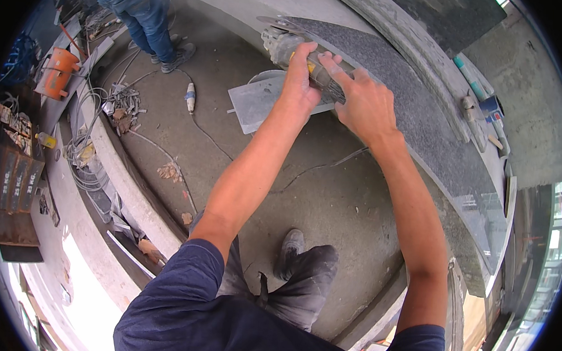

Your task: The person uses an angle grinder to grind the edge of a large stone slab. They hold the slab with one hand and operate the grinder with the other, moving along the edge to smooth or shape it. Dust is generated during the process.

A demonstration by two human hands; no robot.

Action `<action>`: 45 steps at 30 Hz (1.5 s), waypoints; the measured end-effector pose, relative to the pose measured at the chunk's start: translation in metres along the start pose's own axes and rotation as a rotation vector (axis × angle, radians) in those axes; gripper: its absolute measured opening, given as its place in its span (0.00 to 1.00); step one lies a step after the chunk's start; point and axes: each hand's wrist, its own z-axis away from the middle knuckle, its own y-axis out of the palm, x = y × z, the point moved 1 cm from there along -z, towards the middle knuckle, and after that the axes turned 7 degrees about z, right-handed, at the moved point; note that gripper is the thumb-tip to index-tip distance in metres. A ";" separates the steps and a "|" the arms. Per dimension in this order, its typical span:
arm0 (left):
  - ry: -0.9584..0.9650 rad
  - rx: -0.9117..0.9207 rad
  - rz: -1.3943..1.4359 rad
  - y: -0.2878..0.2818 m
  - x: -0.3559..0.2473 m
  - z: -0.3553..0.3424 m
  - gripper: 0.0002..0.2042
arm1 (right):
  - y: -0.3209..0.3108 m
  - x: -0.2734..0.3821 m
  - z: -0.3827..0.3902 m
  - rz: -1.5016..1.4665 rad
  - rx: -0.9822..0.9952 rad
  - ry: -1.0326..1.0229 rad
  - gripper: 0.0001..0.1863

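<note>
I hold a dusty angle grinder [279, 46] above the near edge of a dark speckled stone slab [417, 119], its disc [270, 21] over the slab's far end. My left hand [302, 81] is closed round the grinder's front part. My right hand [365, 105] is on the body farther back, fingers curled over it, partly hiding the yellow part. Below the grinder, a light grey board [253, 101] lies low beside the bench.
Another person's legs [142, 25] stand at upper left. An orange machine [59, 72], coiled cables [85, 159], rubble [122, 107] and a curved ledge [134, 193] line the left. A cord with a connector [191, 98] crosses the floor. Tools [491, 110] lie at right.
</note>
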 end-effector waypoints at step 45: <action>-0.032 0.004 0.028 -0.005 0.008 -0.003 0.27 | 0.005 -0.003 0.010 -0.027 0.016 0.036 0.54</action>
